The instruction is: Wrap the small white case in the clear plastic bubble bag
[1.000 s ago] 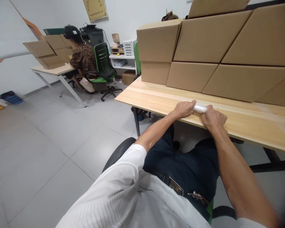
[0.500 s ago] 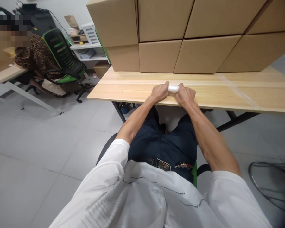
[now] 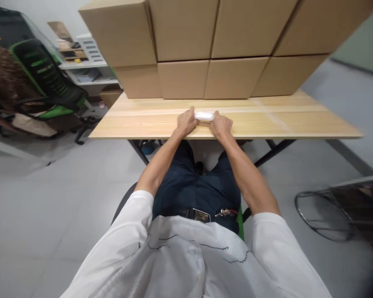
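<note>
I sit at a light wooden table (image 3: 282,122). A small white roll (image 3: 204,116) lies on its top near the front edge. My left hand (image 3: 186,122) is closed around the roll's left end and my right hand (image 3: 221,124) is closed around its right end. Only the middle of the roll shows between the two fists. Both forearms reach straight out from my lap over the table's front edge.
Two rows of closed cardboard boxes (image 3: 183,78) stand along the back of the table. At the left a person sits in a green-and-black office chair (image 3: 46,78) by a white shelf (image 3: 83,68). A round wire frame (image 3: 323,215) lies on the floor at the right.
The view has swung right and down, so the table now sits centred. Both hands have stayed closed on the white roll on the tabletop.
</note>
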The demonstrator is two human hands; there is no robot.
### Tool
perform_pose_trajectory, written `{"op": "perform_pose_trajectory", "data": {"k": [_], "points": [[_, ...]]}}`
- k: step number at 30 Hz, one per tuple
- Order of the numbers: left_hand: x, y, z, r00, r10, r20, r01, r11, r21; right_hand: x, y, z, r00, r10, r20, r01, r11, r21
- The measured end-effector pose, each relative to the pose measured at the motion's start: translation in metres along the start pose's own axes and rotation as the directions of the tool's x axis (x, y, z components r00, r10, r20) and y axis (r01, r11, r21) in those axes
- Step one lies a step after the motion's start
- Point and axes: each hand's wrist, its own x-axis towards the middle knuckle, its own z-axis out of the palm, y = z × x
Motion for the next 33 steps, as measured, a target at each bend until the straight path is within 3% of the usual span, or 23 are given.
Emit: {"op": "perform_pose_trajectory", "data": {"k": [4,8,10,12,14,16,20,23,27,33], "points": [[0.002,-0.006,-0.003,0.992,-0.097,-0.078,0.088,0.99,-0.107,-0.001,0.0,-0.013,0.997,0.008,0.075,-0.014,0.996,0.083],[0.024,-0.015,0.005,0.953,-0.252,-0.17,0.205,0.946,-0.25,0.005,0.008,-0.016,1.0,0.011,0.002,-0.011,0.986,0.164],[0.032,-0.017,0.006,0.91,-0.366,-0.195,0.292,0.899,-0.325,0.007,0.011,-0.016,0.999,0.03,-0.017,-0.027,0.981,0.192],[0.034,-0.019,0.006,0.885,-0.384,-0.262,0.293,0.898,-0.328,0.007,0.012,-0.016,0.998,0.043,-0.037,-0.034,0.976,0.214],[0.033,-0.019,0.006,0.879,-0.335,-0.34,0.25,0.93,-0.27,0.007,0.013,-0.015,0.998,0.039,-0.058,-0.025,0.972,0.234],[0.029,-0.016,0.007,0.911,-0.218,-0.35,0.165,0.971,-0.175,0.007,0.013,-0.013,0.998,0.016,-0.068,0.001,0.969,0.247],[0.023,-0.004,0.008,0.989,0.027,-0.148,-0.021,0.999,0.043,0.005,0.017,-0.008,0.996,-0.035,-0.087,0.055,0.969,0.241],[0.024,0.0,0.007,0.995,0.061,-0.08,-0.053,0.994,0.096,0.0,0.022,-0.003,0.983,-0.107,-0.151,0.137,0.969,0.206],[0.029,-0.002,0.008,0.992,0.098,-0.082,-0.095,0.994,0.046,0.003,0.03,0.001,0.944,-0.226,-0.24,0.282,0.931,0.232],[0.038,-0.008,0.01,0.976,0.213,-0.034,-0.211,0.976,0.056,0.015,0.035,0.003,0.967,-0.175,-0.184,0.24,0.866,0.438]]}}
